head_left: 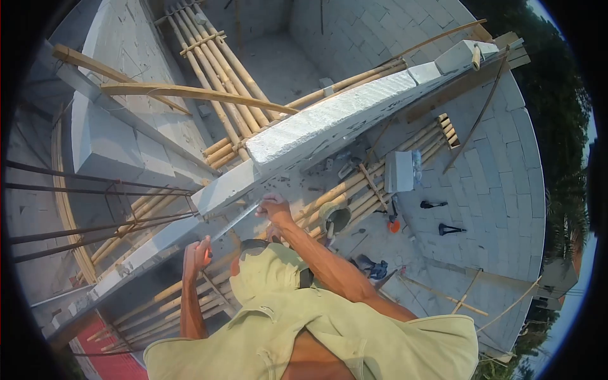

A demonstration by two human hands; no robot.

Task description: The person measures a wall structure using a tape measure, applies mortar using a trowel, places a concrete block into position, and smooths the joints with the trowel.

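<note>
A thin pale strip [235, 221] stretches between my two hands, just in front of the block wall. My left hand [196, 256] is closed around its lower end, where a small orange part [207, 254] shows by the fingers. At the upper end my right hand [273, 209] is closed, fingers curled in. Whether the strip is a blade or a measuring tape, I cannot tell. Beyond the hands runs the top of the white block wall [218, 190], with a taller course of blocks [335, 114] on it farther right.
Bamboo scaffold poles [342, 190] lie beside me, with a bucket [335, 217] and a white block [399, 172] on them. Steel bars [95, 234] jut in from the left. A wooden batten [196, 92] crosses near the wall top. The floor lies well below.
</note>
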